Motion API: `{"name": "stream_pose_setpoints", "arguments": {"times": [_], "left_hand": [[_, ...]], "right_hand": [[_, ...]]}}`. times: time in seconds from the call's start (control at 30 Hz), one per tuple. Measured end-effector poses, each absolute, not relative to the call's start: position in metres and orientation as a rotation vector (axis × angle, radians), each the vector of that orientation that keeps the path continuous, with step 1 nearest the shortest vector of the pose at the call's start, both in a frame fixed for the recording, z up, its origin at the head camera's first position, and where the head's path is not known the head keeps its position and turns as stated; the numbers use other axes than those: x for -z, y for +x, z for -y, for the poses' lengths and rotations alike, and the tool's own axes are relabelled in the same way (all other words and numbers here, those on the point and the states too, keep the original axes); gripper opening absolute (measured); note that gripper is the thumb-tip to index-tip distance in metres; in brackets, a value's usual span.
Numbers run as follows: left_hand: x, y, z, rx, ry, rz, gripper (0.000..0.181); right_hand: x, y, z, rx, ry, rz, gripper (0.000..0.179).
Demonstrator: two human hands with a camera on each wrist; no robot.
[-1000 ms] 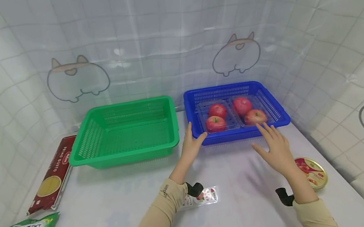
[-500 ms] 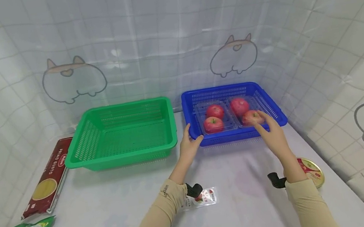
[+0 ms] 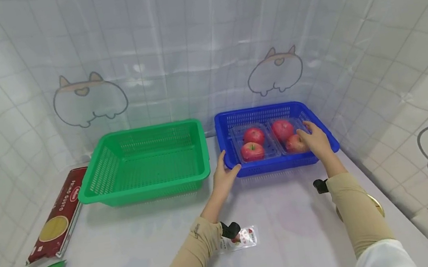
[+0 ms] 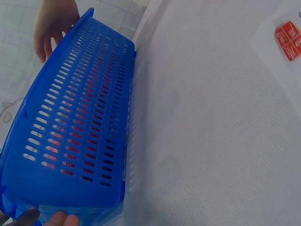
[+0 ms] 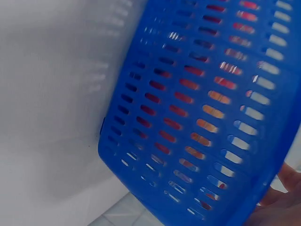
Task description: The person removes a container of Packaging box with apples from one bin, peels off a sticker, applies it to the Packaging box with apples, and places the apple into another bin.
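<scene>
Blue basket (image 3: pixel 281 163): right hand (image 3: pixel 317 140) partly hides front apple (image 3: pixel 294 144) (contact unclear).

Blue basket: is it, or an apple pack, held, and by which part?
Cannot be told: the left grip is at the near left corner of the blue basket, the right grip over the right apple pack.

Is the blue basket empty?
No, the blue basket isn't empty: four apples show inside it, in the head view.

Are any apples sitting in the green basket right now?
No, all four visible apples sit inside the blue basket.
</scene>
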State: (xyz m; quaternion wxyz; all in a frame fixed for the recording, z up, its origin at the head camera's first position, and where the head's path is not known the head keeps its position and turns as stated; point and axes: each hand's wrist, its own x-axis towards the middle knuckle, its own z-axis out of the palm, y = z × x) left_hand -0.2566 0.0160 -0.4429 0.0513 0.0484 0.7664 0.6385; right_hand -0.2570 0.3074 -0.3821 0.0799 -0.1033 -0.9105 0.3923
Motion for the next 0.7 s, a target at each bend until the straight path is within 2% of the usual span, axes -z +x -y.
{"name": "stream_pose_setpoints", "arguments": {"times": [0.5,0.7], "left_hand": [[0.444,-0.253,-0.012,-1.945,0.183,-2.345,0.069],[0.444,-0.254,-0.015,-1.937,0.184,-2.35,0.069]], "right_hand": [[0.391,-0.283,-0.315,-0.961,-0.511,2.899,0.07],[0.391,-0.285,-0.318,-0.984,-0.49,2.913,0.073]]}}
